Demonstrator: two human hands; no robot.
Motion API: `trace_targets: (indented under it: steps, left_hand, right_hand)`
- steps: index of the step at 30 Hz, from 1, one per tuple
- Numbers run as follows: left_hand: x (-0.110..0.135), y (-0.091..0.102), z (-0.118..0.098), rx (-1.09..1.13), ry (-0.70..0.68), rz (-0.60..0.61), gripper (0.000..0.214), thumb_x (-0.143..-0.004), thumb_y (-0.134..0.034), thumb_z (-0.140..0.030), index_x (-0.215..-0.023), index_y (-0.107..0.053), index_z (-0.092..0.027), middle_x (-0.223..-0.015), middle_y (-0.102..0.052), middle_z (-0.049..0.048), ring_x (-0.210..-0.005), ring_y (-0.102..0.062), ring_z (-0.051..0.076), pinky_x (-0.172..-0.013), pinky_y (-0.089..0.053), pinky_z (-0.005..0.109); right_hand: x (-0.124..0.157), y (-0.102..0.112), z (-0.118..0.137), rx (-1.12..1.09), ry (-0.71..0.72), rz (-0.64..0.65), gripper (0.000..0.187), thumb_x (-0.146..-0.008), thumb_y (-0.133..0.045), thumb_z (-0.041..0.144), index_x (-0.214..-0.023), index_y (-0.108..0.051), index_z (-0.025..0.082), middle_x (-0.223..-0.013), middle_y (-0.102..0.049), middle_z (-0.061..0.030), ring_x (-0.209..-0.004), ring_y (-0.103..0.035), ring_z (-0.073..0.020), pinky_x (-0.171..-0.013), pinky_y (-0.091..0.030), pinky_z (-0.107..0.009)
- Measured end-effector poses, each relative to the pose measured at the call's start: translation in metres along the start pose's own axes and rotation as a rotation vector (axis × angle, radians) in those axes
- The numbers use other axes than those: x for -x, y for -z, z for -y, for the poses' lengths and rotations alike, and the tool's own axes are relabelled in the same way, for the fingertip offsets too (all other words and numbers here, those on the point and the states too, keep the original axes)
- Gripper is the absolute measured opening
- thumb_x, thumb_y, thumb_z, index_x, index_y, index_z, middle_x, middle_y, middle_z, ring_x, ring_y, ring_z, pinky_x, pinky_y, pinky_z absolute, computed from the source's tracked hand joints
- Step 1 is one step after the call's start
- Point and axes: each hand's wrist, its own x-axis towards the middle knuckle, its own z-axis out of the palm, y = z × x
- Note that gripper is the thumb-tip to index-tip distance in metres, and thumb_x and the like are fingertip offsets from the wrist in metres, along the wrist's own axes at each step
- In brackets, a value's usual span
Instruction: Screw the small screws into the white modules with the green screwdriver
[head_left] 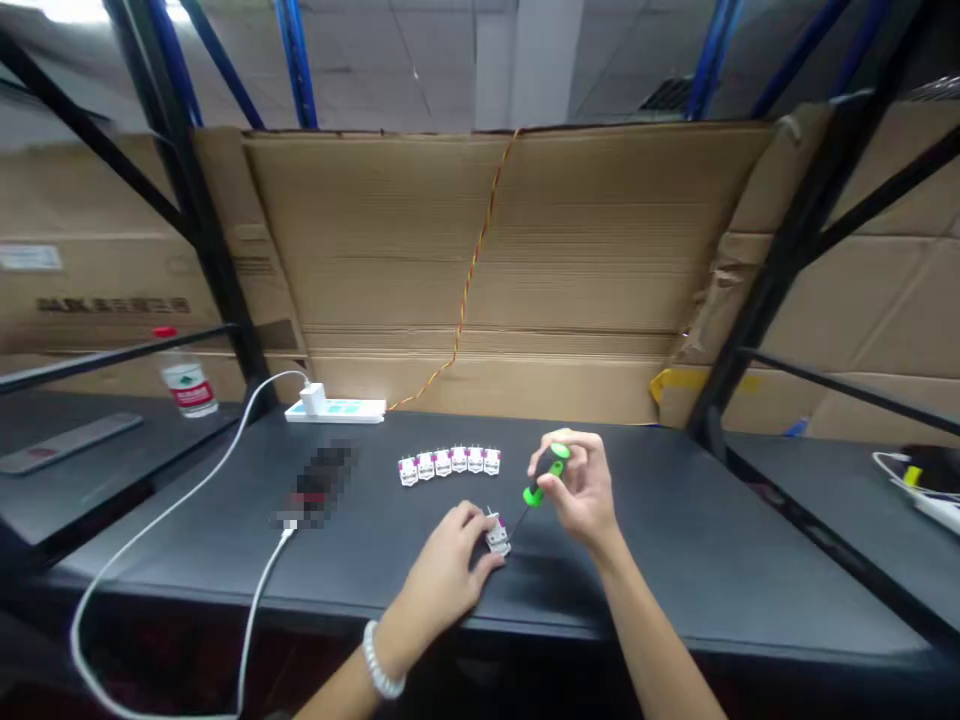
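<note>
My left hand (448, 560), with a pale beaded bracelet at the wrist, grips a small white block with purple parts (496, 536) between thumb and fingers, low over the dark tabletop. A green and black screwdriver (546, 475) is held in my right hand (581, 488), fingers wrapped round its handle. Its thin shaft slants down to the left, and the tip meets or comes very close to the block's right side. Behind my hands, several similar white and purple blocks (451, 462) stand in a slightly curved row.
At the back left lies a white power strip (349, 411) with a charger plugged in. Its white cable (169, 515) loops to a blurred dark device (319, 485). A bottle (189, 385) stands beyond the left rack post. Cardboard (480, 250) walls the back; a twisted wire (475, 265) hangs there.
</note>
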Motion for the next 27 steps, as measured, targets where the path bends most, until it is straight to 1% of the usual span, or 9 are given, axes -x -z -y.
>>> trace_targets:
  steps: [4, 6, 9, 11, 16, 18, 22, 24, 27]
  left_hand:
    - [0.0, 0.001, -0.001, -0.002, -0.002, 0.003, 0.029, -0.093, -0.077, -0.017, -0.121, -0.07, -0.022, -0.118, -0.066, 0.008, -0.112, -0.066, 0.027, -0.104, -0.054, 0.042]
    - [-0.001, 0.001, -0.002, -0.008, -0.002, 0.0, 0.028, -0.092, -0.077, -0.017, -0.119, -0.07, -0.022, -0.117, -0.066, 0.0077, -0.11, -0.066, 0.027, -0.103, -0.055, 0.042]
    - [0.0, 0.0, -0.002, -0.018, 0.001, -0.011, 0.029, -0.091, -0.078, -0.017, -0.119, -0.07, -0.023, -0.117, -0.067, 0.0081, -0.111, -0.066, 0.028, -0.103, -0.055, 0.043]
    - [0.0, 0.0, -0.002, -0.013, -0.006, -0.017, 0.029, -0.092, -0.077, -0.018, -0.119, -0.07, -0.023, -0.117, -0.067, 0.0083, -0.111, -0.067, 0.027, -0.102, -0.056, 0.042]
    - [0.0, -0.001, 0.001, 0.003, -0.021, -0.016, 0.03, -0.092, -0.077, -0.017, -0.12, -0.07, -0.023, -0.117, -0.067, 0.007, -0.109, -0.067, 0.026, -0.102, -0.056, 0.041]
    - [0.0, -0.001, 0.002, 0.001, -0.019, -0.019, 0.03, -0.092, -0.077, -0.017, -0.121, -0.07, -0.023, -0.118, -0.067, 0.0072, -0.11, -0.067, 0.026, -0.103, -0.055, 0.041]
    - [0.0, -0.002, 0.004, -0.006, -0.026, -0.033, 0.031, -0.092, -0.076, -0.018, -0.122, -0.07, -0.024, -0.118, -0.067, 0.0066, -0.109, -0.067, 0.025, -0.102, -0.056, 0.04]
    - [0.0, -0.002, 0.004, -0.009, -0.028, -0.038, 0.031, -0.092, -0.076, -0.018, -0.122, -0.071, -0.024, -0.117, -0.067, 0.0063, -0.108, -0.068, 0.025, -0.101, -0.056, 0.04]
    - [0.0, -0.002, 0.003, -0.014, -0.026, -0.03, 0.031, -0.091, -0.077, -0.018, -0.121, -0.071, -0.023, -0.117, -0.067, 0.007, -0.109, -0.068, 0.026, -0.101, -0.056, 0.041]
  right_hand:
    - [0.004, 0.0, 0.003, 0.017, -0.036, 0.063, 0.027, -0.104, -0.061, 0.043, -0.127, -0.058, 0.028, -0.114, -0.075, -0.0094, -0.079, -0.08, -0.0212, -0.067, -0.068, -0.039]
    - [0.004, -0.001, 0.008, 0.027, -0.07, 0.053, 0.025, -0.107, -0.056, 0.041, -0.127, -0.057, 0.027, -0.118, -0.077, -0.0124, -0.08, -0.081, -0.0231, -0.07, -0.069, -0.042]
    - [0.002, -0.001, 0.009, -0.008, -0.076, 0.028, 0.018, -0.104, -0.062, 0.035, -0.119, -0.054, 0.029, -0.114, -0.08, -0.0091, -0.077, -0.081, -0.0222, -0.067, -0.068, -0.039]
    - [0.0, -0.001, 0.007, -0.038, -0.056, 0.027, 0.024, -0.101, -0.068, 0.032, -0.119, -0.053, 0.031, -0.107, -0.079, -0.0046, -0.074, -0.08, -0.0202, -0.061, -0.067, -0.034]
    - [-0.001, 0.001, 0.0, 0.043, -0.012, 0.041, 0.028, -0.098, -0.073, 0.036, -0.126, -0.069, 0.031, -0.102, -0.07, -0.0026, -0.075, -0.076, -0.0154, -0.061, -0.064, -0.027]
    - [0.001, 0.001, 0.001, 0.034, -0.023, 0.078, 0.031, -0.101, -0.068, 0.04, -0.131, -0.07, 0.032, -0.11, -0.071, -0.0056, -0.082, -0.077, -0.0176, -0.064, -0.066, -0.029]
    - [0.004, 0.004, 0.005, -0.025, -0.121, 0.175, 0.037, -0.109, -0.052, 0.039, -0.144, -0.062, 0.034, -0.129, -0.074, -0.0109, -0.097, -0.079, -0.0237, -0.083, -0.068, -0.044]
    - [0.003, 0.005, 0.004, -0.011, -0.118, 0.162, 0.034, -0.106, -0.059, 0.036, -0.14, -0.065, 0.034, -0.12, -0.076, -0.0092, -0.089, -0.079, -0.0221, -0.078, -0.068, -0.041]
    - [0.001, 0.007, 0.0, 0.07, -0.041, 0.077, 0.034, -0.094, -0.078, 0.032, -0.127, -0.073, 0.032, -0.104, -0.072, -0.0053, -0.08, -0.075, -0.0189, -0.067, -0.065, -0.033]
